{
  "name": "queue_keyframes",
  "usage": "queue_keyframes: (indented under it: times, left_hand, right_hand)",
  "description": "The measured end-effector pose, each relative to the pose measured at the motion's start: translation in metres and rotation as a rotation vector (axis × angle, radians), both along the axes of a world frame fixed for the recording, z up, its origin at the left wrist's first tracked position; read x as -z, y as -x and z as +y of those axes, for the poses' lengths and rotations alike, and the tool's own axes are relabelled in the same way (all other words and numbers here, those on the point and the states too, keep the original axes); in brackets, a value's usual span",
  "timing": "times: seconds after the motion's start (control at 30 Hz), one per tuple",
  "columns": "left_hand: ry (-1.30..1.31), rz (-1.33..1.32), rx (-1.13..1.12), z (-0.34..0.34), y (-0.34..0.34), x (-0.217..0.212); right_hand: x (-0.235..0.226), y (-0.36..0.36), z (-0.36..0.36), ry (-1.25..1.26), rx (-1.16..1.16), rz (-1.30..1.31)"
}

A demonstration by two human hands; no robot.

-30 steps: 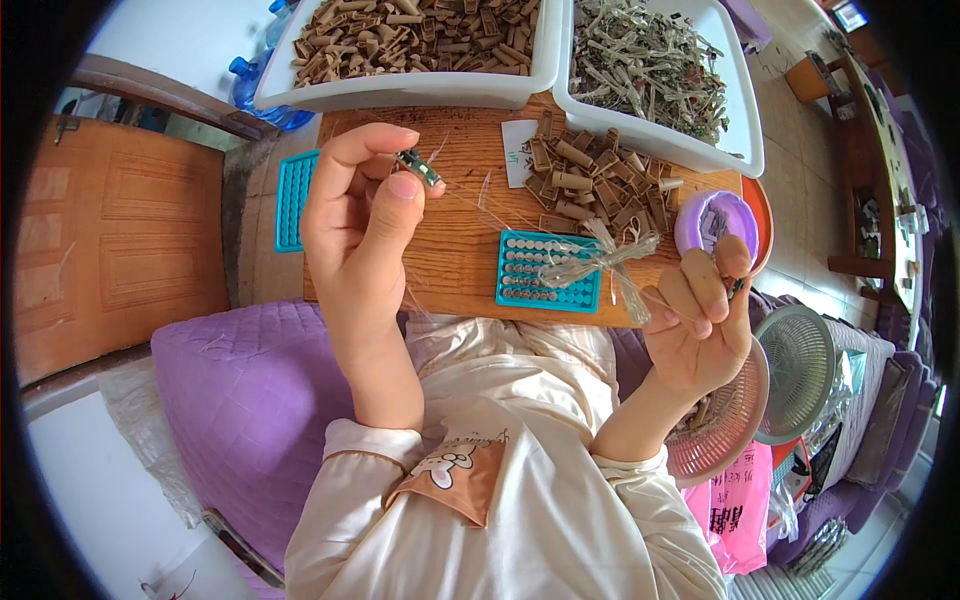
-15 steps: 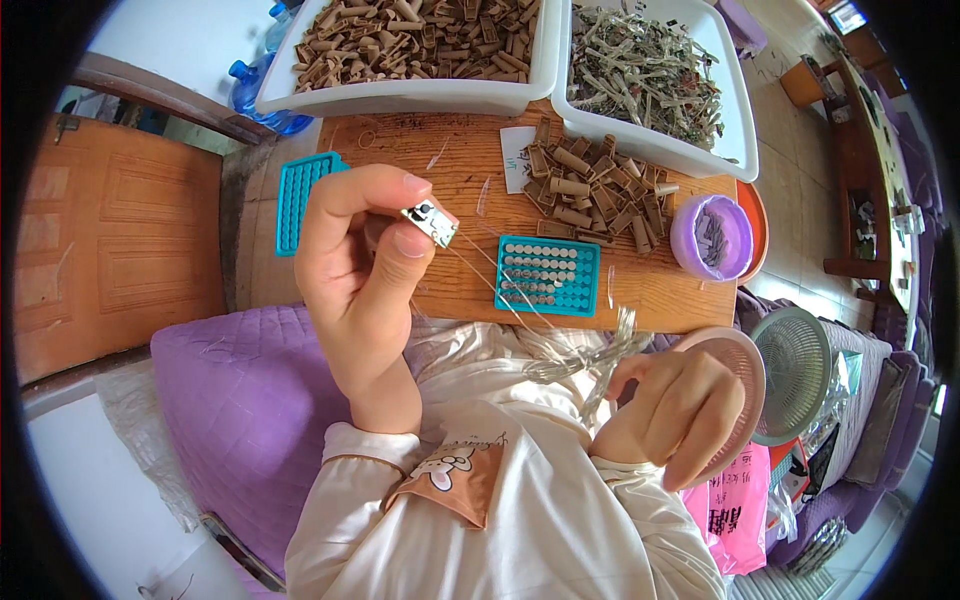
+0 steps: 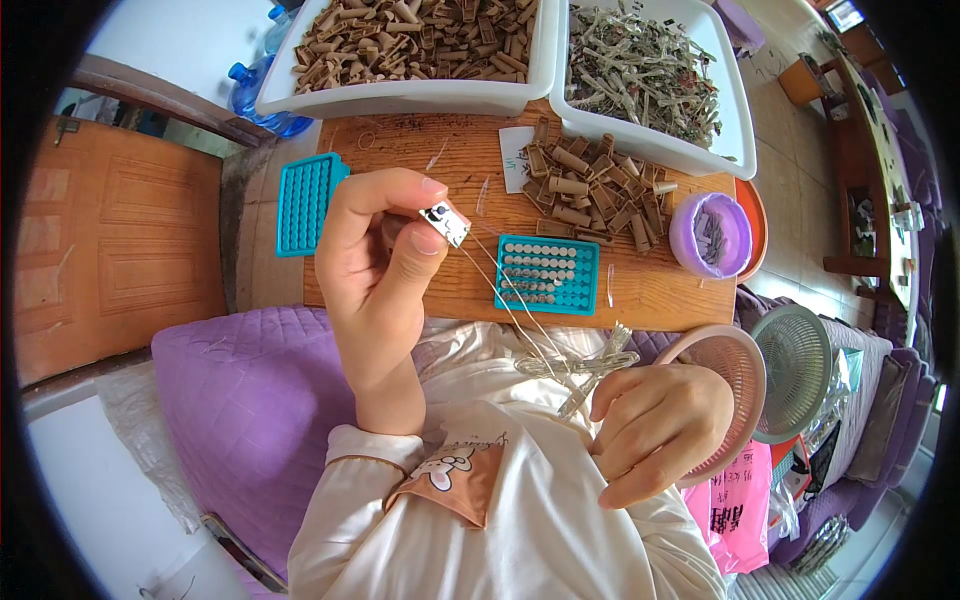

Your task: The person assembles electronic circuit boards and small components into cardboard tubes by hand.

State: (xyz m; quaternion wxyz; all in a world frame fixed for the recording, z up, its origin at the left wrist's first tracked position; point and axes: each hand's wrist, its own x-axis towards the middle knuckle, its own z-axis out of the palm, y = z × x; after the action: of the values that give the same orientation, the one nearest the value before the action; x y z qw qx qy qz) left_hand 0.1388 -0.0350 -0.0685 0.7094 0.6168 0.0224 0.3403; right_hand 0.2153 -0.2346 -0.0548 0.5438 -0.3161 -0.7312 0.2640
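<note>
Pinching a small silver metal clip-like part [image 3: 445, 221] between thumb and forefinger, the left hand [image 3: 385, 270] holds it up above the wooden board [image 3: 640, 290]. Thin clear wires [image 3: 520, 315] run from it down to a coiled bundle [image 3: 580, 365] at the right hand [image 3: 655, 430], whose fingers curl closed around the strands. By my reading, this piece is mid-assembly: the turquoise plastic grid tray [image 3: 547, 274] looks partly filled, and the brown cardboard tubes [image 3: 590, 185] lie loose and unused.

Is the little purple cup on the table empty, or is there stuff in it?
Not empty. The purple cup stands upright on the wooden board, and a small pile of thin greyish pieces lies inside it.
</note>
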Motion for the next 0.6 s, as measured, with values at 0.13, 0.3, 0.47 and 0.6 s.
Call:
queue_keyframes:
  times: [0.13,0.3,0.47,0.6]
  left_hand:
    - [-0.118,-0.006,-0.012,0.002,-0.002,0.004]
    - [-0.107,-0.003,0.001,0.002,-0.003,0.008]
    - [-0.089,0.003,0.015,0.003,-0.002,0.011]
    - [-0.065,0.017,0.008,0.001,0.000,0.010]
  right_hand:
    - [0.000,0.002,0.002,-0.005,0.016,-0.016]
    - [-0.003,-0.002,0.000,0.024,0.009,-0.090]
    - [-0.006,-0.002,0.001,0.039,-0.008,-0.093]
    - [-0.003,-0.001,0.002,0.035,-0.021,-0.064]
